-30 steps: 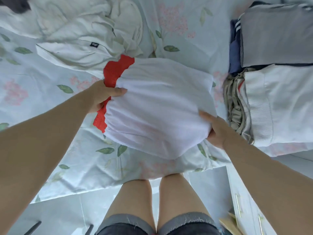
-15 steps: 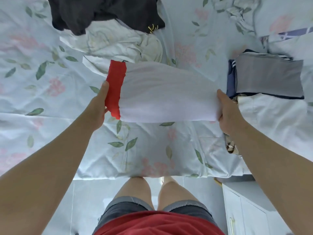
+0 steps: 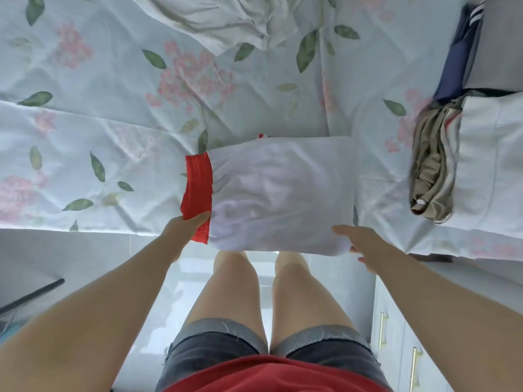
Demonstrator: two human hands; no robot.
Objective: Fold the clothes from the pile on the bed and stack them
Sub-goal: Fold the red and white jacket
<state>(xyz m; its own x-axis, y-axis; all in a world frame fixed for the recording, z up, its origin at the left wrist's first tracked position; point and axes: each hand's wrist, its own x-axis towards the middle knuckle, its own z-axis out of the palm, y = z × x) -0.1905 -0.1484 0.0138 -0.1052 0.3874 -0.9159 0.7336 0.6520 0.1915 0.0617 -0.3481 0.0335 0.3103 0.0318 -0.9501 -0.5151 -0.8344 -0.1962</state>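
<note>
The folded white garment with a red ribbed band (image 3: 283, 193), held up a moment ago, is now down at the near edge of the floral-sheeted bed (image 3: 113, 108). It is a smooth rectangle, I judge ready for the stack of folded clothes (image 3: 481, 165). My left hand (image 3: 186, 227) pinches the band and my right hand (image 3: 359, 241) grips the near corner.

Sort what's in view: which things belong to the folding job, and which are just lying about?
Job: garment, gripped by left hand and right hand; stack; pile; bed.
Lying about: cabinet; rod.
</note>
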